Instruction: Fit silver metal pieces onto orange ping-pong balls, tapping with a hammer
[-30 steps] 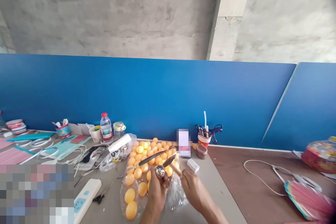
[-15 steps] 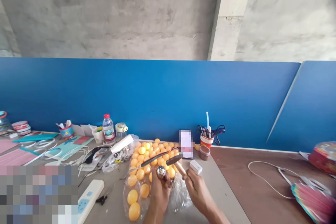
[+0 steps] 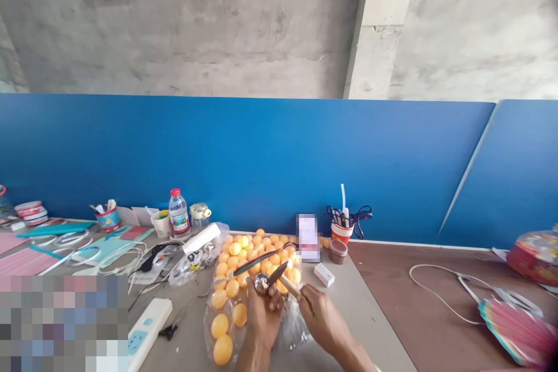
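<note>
Risk of injury to left hand (image 3: pixel 265 321), cupping shiny ball (image 3: pixel 261 283) near bagged orange balls (image 3: pixel 220 326), from glancing contact by hammer-like tool (image 3: pixel 291 287) held in right hand (image 3: pixel 321 314), given ball's smooth curvature.

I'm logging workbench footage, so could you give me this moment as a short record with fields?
Left hand: holds a shiny metal ball
Right hand: grips a pale-handled tool with a dark head
Tool and ball: close together; contact unclear
Beyond the hands: many orange balls
Right side: small white box
Left side: white power strip
Backdrop: blue partition
</note>
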{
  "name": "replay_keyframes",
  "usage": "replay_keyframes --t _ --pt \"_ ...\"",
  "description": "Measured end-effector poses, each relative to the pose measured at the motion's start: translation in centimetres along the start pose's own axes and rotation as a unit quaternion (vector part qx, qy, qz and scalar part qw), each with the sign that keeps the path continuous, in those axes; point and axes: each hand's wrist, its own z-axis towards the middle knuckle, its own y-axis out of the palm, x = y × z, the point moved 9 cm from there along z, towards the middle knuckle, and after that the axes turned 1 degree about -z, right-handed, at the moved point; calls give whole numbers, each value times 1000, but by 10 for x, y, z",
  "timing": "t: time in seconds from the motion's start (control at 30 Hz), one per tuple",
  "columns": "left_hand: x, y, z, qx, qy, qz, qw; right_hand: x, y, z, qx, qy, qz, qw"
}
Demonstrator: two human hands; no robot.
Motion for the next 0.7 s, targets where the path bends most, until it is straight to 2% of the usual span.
replay_keyframes --t 0.17,0.3,0.43,0.6,0.7 --pt "-2 -1 1 -3 9 9 1000 -4 -8 -2 63 -24 0 998" --pt "-3 2 -1 -5 9 16 1000 1 3 -2 32 -23 -38 998" --pt "-3 2 0 -2 -7 -9 1000 4 -1 -3 58 -18 -27 998" --pt "-1 3 1 -22 1 -22 1000 -1 7 -3 15 -21 -67 997" --pt "-3 6 1 -39 -11 -22 999 -3 2 -3 44 -30 -48 997"
